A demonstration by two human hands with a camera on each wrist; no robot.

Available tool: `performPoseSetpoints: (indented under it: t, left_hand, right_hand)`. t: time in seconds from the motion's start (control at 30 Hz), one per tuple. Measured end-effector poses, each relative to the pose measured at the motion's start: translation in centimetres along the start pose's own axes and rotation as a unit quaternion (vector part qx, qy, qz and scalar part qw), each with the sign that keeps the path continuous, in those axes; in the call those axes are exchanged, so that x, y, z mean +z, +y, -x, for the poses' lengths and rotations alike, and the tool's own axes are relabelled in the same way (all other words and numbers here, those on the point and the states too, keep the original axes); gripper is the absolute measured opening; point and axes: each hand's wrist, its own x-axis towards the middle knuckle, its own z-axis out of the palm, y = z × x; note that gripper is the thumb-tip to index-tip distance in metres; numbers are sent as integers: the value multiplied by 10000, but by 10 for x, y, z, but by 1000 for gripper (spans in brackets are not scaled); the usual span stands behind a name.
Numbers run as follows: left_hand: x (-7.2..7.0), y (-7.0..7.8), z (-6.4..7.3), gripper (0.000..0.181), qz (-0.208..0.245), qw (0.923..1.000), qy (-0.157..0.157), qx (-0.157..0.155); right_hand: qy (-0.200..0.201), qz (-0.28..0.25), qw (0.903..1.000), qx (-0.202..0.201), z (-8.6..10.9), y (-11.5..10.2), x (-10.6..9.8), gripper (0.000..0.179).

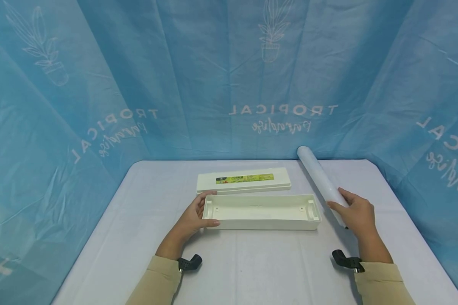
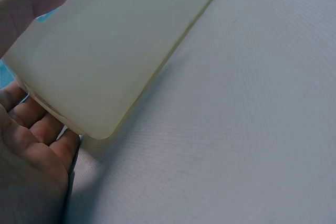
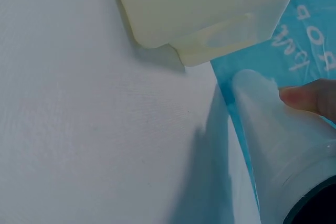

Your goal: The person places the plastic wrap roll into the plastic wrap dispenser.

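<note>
Holding 1 roll (image 1: 319, 180), 1 box (image 1: 267, 225)

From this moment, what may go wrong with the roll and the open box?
1. The right hand grips the roll close to its near end, so the far end might dip or swing.
2. The roll slants beside the box; if brought over at that angle, it could knock the right end.
3. The lid lies just behind the box, so a backward push by the left hand may shove it.
</note>
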Motion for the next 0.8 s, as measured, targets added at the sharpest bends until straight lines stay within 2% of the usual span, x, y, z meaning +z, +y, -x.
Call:
performPoseSetpoints:
  t: [0.6, 0.8]
  left_hand:
    - [1, 2, 0, 108, -10, 10000, 51, -35]
    - [2, 4, 1, 110, 36, 10000, 19, -8]
  right_hand:
    - [68, -96, 9988, -483, 2, -6, -4, 71]
    - [33, -88, 9987, -498, 3, -11, -7, 73]
